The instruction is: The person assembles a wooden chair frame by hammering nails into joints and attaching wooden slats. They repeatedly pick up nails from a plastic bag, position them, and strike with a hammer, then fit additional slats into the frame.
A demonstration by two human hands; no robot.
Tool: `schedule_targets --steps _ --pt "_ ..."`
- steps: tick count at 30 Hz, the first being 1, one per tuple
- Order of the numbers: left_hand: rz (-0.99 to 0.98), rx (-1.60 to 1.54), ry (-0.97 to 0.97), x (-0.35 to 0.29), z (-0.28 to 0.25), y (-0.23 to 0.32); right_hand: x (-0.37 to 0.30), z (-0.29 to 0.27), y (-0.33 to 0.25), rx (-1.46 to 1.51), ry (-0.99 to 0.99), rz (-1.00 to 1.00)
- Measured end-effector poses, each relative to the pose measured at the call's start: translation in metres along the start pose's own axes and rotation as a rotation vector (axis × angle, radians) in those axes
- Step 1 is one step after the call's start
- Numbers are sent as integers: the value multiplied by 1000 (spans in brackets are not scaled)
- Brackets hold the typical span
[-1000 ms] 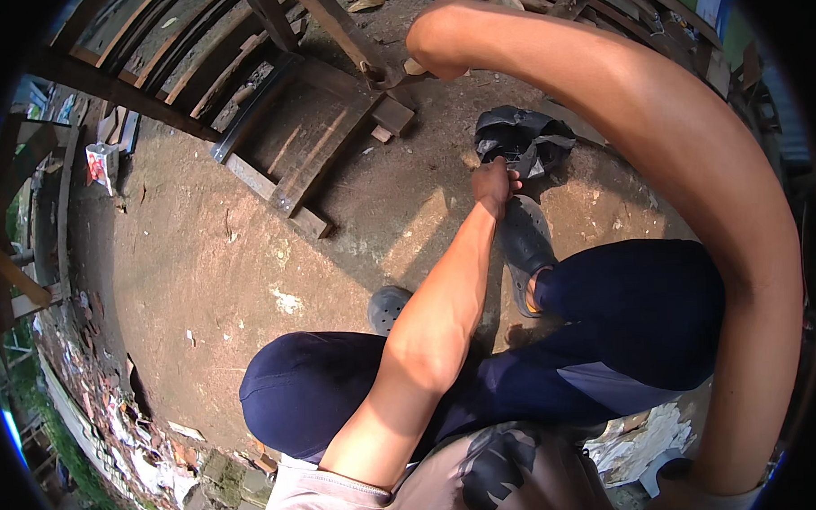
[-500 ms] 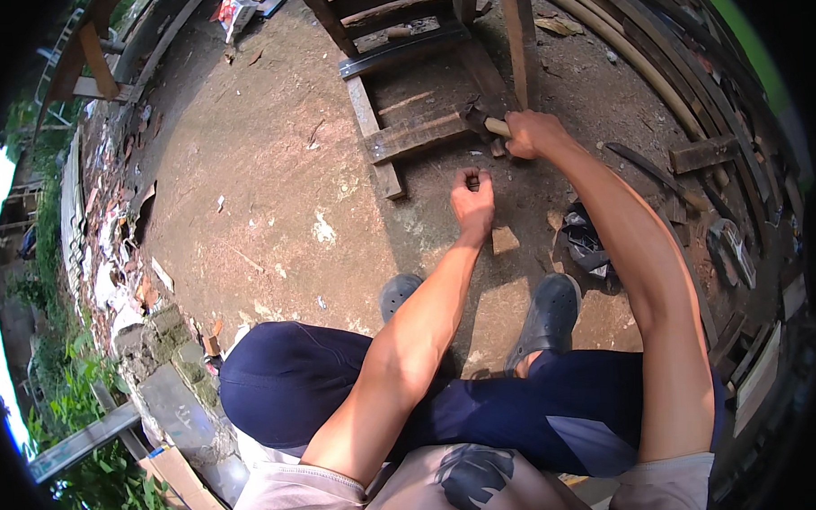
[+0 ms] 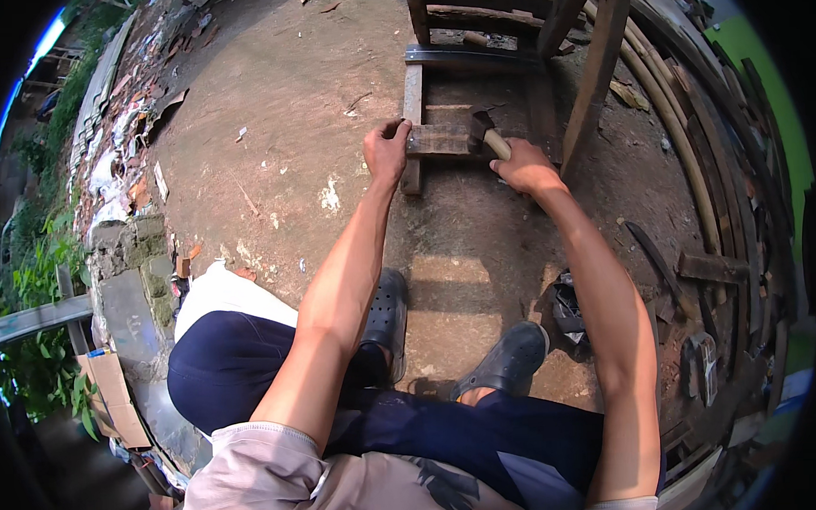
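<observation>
Brown weathered wood: low frame (image 3: 412,91) sits on the ground (image 3: 289,183), far side of the scene, slightly right of centre. Its near crosspiece (image 3: 444,140) runs left to right over the left rail, with a stub of the rail poking out toward the near side. Dark bar (image 3: 464,57) spans the frame further back, parallel to the crosspiece.

Left hand (image 3: 387,154) is at the crosspiece's left end, thumb and index drawn together right by the edge. Too small to tell if anything is pinched between them.

Right hand (image 3: 525,165) has its fingers clamped round the light handle of a hammer (image 3: 496,144). Head is dark, at the right part of the crosspiece, pointing far-left; can't tell if it's touching the wood or just above.

Slanted post (image 3: 599,73) stands just far-right of the right hand. Black plastic bag (image 3: 567,305) is on the ground near the right forearm. Curved dark blade (image 3: 652,254) lies further right, short timber block (image 3: 712,268) just beside it, long poles (image 3: 683,146) along the right edge. Grey clogs (image 3: 510,357) on both feet, near side. White sheet-like piece (image 3: 231,295) beside the left knee.
</observation>
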State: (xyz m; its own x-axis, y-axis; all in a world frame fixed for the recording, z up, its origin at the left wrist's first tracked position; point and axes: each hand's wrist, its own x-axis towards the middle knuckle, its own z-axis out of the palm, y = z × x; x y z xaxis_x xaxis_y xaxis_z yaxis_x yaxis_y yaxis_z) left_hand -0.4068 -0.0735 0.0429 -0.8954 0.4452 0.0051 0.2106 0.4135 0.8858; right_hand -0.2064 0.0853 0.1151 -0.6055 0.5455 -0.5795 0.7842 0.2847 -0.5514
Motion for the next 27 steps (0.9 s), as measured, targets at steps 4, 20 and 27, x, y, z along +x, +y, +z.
schedule_targets --steps 4,20,27 --pt "63 157 -107 19 -4 -8 3 16 4 78 63 88" --pt "287 192 -145 28 -8 -23 -6 31 -15 257 85 210" --pt "361 173 -69 15 -4 -29 -8 41 -50 192 282 -97"
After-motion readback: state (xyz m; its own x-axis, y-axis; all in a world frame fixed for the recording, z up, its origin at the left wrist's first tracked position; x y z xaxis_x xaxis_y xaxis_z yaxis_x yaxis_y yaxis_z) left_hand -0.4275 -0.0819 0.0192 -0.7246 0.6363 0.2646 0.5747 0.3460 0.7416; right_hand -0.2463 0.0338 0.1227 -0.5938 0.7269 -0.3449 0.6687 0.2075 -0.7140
